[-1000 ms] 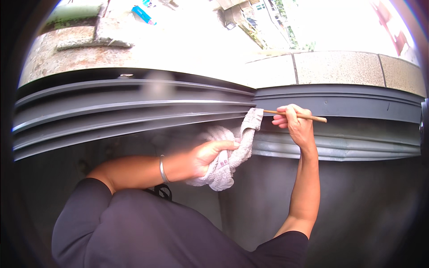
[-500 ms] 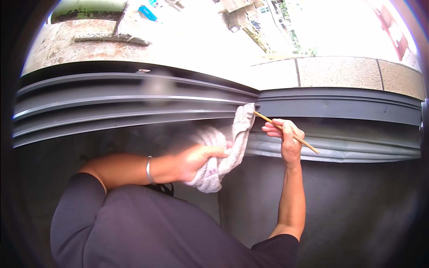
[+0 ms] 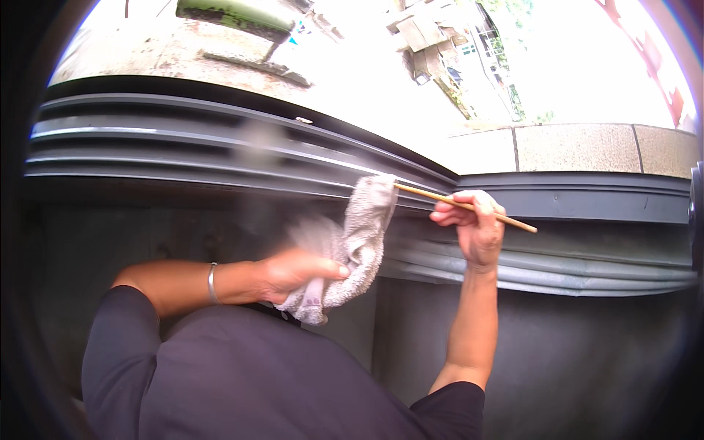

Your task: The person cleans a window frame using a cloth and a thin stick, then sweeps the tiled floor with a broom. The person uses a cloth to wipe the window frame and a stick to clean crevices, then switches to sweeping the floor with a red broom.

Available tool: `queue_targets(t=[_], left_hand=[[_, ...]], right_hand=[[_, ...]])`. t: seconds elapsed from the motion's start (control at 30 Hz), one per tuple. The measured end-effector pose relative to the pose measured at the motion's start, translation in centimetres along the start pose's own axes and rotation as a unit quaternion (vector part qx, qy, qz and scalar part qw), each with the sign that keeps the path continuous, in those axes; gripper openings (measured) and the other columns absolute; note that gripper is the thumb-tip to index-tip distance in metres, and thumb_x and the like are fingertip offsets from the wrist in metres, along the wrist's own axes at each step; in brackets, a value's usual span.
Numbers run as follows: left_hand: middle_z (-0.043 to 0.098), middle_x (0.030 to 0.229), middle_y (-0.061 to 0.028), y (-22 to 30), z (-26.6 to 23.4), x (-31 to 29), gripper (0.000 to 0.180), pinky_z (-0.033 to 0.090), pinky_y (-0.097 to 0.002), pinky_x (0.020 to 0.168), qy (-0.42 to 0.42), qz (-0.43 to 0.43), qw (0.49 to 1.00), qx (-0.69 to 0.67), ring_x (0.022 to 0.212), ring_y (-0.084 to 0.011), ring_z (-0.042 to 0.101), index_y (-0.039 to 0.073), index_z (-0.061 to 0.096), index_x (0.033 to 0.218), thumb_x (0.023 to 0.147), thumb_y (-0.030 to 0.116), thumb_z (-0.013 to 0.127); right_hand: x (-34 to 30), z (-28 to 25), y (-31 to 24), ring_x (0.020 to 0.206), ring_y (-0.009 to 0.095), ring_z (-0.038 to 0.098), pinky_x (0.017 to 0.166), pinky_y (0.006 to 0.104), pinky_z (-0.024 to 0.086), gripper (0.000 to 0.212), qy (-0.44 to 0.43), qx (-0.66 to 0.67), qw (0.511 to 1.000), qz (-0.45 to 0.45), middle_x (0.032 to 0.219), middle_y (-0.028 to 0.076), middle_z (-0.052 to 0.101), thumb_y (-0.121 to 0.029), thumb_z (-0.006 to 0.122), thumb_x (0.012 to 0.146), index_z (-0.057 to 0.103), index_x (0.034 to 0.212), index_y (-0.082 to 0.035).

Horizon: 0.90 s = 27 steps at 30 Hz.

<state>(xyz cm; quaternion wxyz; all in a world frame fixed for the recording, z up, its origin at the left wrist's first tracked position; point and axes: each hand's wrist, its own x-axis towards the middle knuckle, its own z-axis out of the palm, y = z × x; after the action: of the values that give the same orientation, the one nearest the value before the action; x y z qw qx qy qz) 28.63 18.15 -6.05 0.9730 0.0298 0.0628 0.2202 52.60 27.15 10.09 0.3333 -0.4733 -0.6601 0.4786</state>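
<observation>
A pale, wrinkled cloth (image 3: 367,220) is gripped in its lower part by my left hand (image 3: 301,273), thumb lying across it. Between the fingers and thumb of my right hand (image 3: 477,224) is a thin wooden stick (image 3: 440,196). The stick slants to the left, and its far tip meets the top of the cloth, where the fabric hides the end. Cloth and stick tip are at the grooves of the dark grey window track (image 3: 220,143), near its corner. I cannot tell whether the cloth presses into a groove.
On the right, another dark grey frame section (image 3: 572,198) meets the track at the corner. Below it runs a rippled grey ledge (image 3: 528,273). Beyond the frame is a speckled stone sill (image 3: 576,147). Far outside, a green mossy cylinder (image 3: 235,18) lies near rubble.
My left hand and the cloth have shifted left along the track, away from the corner. The stick's tip has followed, and the stick lies flatter. The view has also turned slightly.
</observation>
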Motion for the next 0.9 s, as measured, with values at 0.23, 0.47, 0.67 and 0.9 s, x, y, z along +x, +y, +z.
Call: queue_targets(t=[0.23, 0.47, 0.67, 0.9], left_hand=[[0.067, 0.096, -0.0104, -0.8, 1.2, -0.2, 0.026, 0.057, -0.0344, 0.07, -0.025, 0.019, 0.999, -0.003, 0.08, -0.0177, 0.067, 0.0, 0.059, 0.109, 0.085, 0.007, 0.063], [0.065, 0.099, -0.0114, 0.5, -1.2, -8.4, 0.03, 0.058, -0.0333, 0.072, 0.05, 0.198, 0.972, 0.117, 0.083, -0.0192, 0.066, -0.001, 0.055, 0.114, 0.085, 0.003, 0.061], [0.065, 0.101, -0.0104, 1.2, -0.1, -14.6, 0.03, 0.055, -0.0308, 0.077, 0.057, 0.226, 0.967, 0.101, 0.089, -0.0183, 0.065, -0.001, 0.055, 0.115, 0.086, 0.003, 0.059], [0.065, 0.1, -0.0084, 0.8, -0.6, -9.9, 0.031, 0.055, -0.0274, 0.076, 0.013, 0.151, 0.984, 0.099, 0.087, -0.0145, 0.064, -0.001, 0.056, 0.113, 0.083, 0.003, 0.064]], right_hand=[[3.0, -0.1, -3.4, 0.073, 0.03, 0.069, 0.061, 0.0309, 0.057, 0.038, -0.095, -0.049, 0.99, 0.096, 0.083, 0.023, 0.066, -0.025, 0.041, 0.097, 0.06, 0.097, 0.009], [6.8, 13.2, -2.2, 0.081, 0.033, 0.068, 0.063, 0.0335, 0.057, 0.038, -0.201, 0.03, 0.979, 0.015, 0.09, 0.025, 0.065, -0.026, 0.038, 0.099, 0.059, 0.103, 0.006], [6.4, 15.9, -2.2, 0.076, 0.03, 0.068, 0.063, 0.0325, 0.056, 0.035, -0.157, 0.089, 0.983, -0.035, 0.086, 0.023, 0.066, -0.021, 0.038, 0.098, 0.059, 0.096, 0.008], [2.1, 8.6, -3.9, 0.067, 0.028, 0.068, 0.057, 0.0296, 0.056, 0.037, -0.042, -0.088, 0.995, -0.032, 0.078, 0.022, 0.066, -0.019, 0.037, 0.098, 0.059, 0.089, 0.009]])
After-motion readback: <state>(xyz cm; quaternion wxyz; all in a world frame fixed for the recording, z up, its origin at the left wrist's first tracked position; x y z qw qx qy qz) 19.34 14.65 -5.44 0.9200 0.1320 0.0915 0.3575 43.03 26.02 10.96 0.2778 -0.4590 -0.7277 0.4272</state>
